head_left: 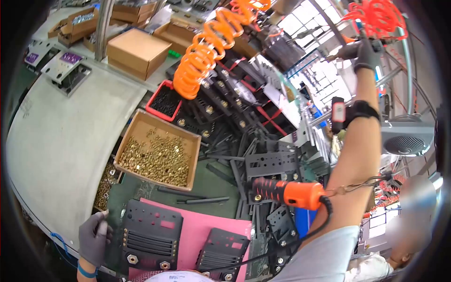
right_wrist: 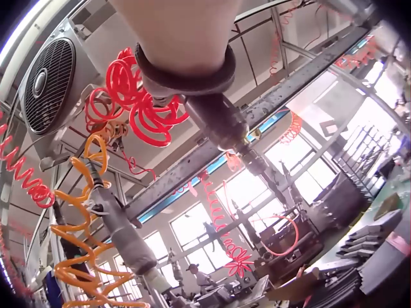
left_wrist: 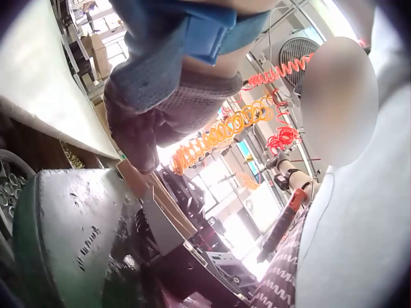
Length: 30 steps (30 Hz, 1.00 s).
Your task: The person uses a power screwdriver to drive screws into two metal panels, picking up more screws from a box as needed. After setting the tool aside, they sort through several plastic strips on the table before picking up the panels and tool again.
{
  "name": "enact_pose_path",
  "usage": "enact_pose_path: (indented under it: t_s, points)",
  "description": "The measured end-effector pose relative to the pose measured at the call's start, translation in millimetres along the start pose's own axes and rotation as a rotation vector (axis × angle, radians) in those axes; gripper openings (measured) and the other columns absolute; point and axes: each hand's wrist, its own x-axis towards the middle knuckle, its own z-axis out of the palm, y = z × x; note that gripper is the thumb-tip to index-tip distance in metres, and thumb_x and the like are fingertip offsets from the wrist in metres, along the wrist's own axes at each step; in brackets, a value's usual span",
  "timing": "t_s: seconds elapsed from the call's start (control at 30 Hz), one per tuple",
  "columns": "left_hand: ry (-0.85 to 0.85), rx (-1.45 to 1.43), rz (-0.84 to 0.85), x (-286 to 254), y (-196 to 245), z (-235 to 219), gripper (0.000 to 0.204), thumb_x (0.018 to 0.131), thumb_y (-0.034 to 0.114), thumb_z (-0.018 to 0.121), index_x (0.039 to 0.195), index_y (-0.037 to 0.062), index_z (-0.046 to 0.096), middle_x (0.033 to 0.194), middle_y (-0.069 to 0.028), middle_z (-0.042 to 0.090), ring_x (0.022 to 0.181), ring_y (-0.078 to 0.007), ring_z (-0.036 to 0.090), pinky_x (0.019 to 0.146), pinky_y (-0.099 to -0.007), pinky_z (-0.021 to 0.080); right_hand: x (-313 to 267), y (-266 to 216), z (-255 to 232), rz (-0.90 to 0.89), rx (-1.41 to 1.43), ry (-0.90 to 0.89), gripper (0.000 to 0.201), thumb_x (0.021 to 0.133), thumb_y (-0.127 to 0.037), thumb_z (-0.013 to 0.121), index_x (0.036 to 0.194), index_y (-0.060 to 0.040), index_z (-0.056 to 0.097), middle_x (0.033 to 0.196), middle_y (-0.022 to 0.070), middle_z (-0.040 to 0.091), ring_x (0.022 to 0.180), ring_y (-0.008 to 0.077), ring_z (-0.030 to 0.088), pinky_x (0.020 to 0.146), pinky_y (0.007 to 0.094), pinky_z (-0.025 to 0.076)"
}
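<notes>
My gloved left hand (head_left: 94,239) hangs beside the left edge of a black slotted metal plate (head_left: 151,235), its fingers loosely curled around nothing. Brass fittings line that plate's lower edge. A similar plate (head_left: 223,254) lies to its right on a pink sheet (head_left: 195,235). High at the upper right, my gloved right hand (head_left: 367,54) grips an air screwdriver (head_left: 332,57) near a red coiled hose (head_left: 376,21). In the right wrist view the tool's narrow metal end (right_wrist: 260,165) points down and right. An orange and black power screwdriver (head_left: 303,195) hangs in front of my right arm.
A cardboard box of small brass parts (head_left: 157,152) stands behind the plates, with a red bin of black pieces (head_left: 164,99) beyond. Black bars and brackets (head_left: 272,164) crowd the bench's right side. An orange coiled hose (head_left: 202,56) hangs overhead. Another person (head_left: 376,265) is at the right.
</notes>
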Motion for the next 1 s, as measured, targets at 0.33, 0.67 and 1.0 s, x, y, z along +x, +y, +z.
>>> enact_pose_path:
  t_s: [0.33,0.67,1.0]
  points:
    - [-0.004,0.051,-0.061,2,-5,1,0.027,0.091,0.009,0.051,0.114,-0.003,0.06,0.076,-0.0057,0.061,0.061,-0.0074,0.056,0.051,-0.0208,0.045,-40,-17,5,0.358,-0.458,-0.261,0.037,0.075,-0.038,0.075,0.097,-0.0087,0.068,0.082,-0.0005,0.062,0.072,0.0116,0.053,0.067,0.0273,0.04]
    - [-0.025,0.605,0.151,-20,-20,11,0.056,0.091,0.044,0.054,0.121,-0.0036,0.053,0.1,-0.0237,0.062,0.091,-0.0398,0.06,0.077,-0.0409,0.049,45,-19,-17,0.225,-1.237,-0.554,0.06,0.078,-0.04,0.071,0.126,-0.0066,0.056,0.112,0.011,0.063,0.099,0.0185,0.058,0.087,0.0316,0.043]
    - [-0.139,0.621,0.429,-41,-35,31,0.043,0.095,0.02,0.046,0.134,0.0001,0.042,0.082,-0.0237,0.064,0.076,-0.0437,0.061,0.065,-0.0453,0.048,-299,-203,-200,0.2,-0.508,-0.908,0.038,0.086,-0.015,0.065,0.119,0.0009,0.054,0.109,0.0139,0.063,0.096,0.0187,0.06,0.087,0.0281,0.046]
